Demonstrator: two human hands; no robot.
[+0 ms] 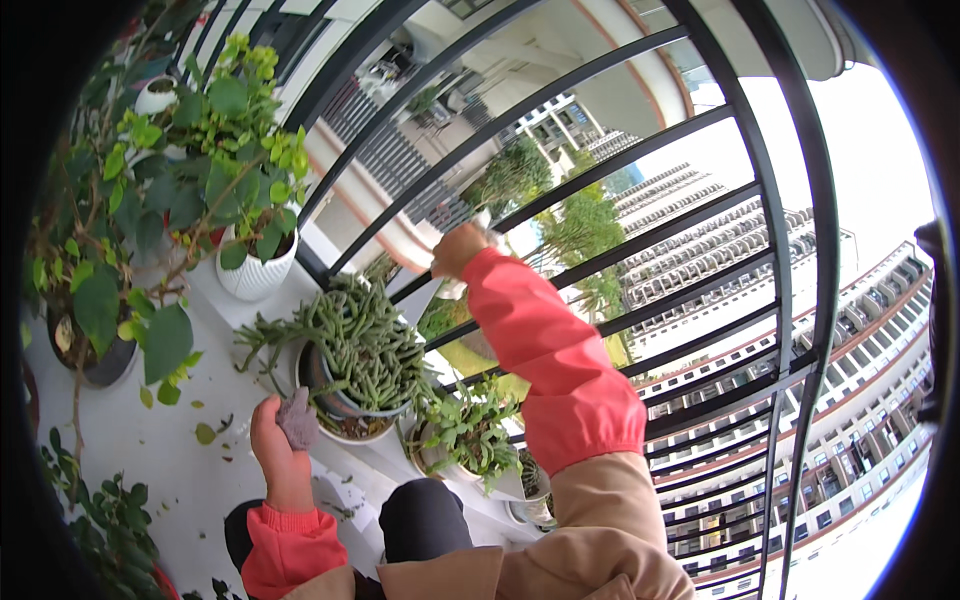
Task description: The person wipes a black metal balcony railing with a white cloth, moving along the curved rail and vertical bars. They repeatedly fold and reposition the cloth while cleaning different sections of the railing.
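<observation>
My right hand [459, 251], in a red sleeve cover, reaches out to a black bar of the balcony railing [574, 274]. White cloth or tissue [451, 289] sticks out from its closed fingers, against the bar. Lower down, my left hand [281, 454] grips a crumpled grey-purple cloth [298, 421]. Just beyond that cloth stands a blue-grey pot [330, 390] full of trailing succulent stems [360, 337]. The palm of the right hand is hidden.
A white ribbed pot [257, 271] with a leafy plant stands by the railing corner. Smaller potted plants [469, 435] line the ledge at my knee [424, 517]. Another dark pot [94, 360] stands left. Fallen leaves [205, 433] dot the white floor [187, 495].
</observation>
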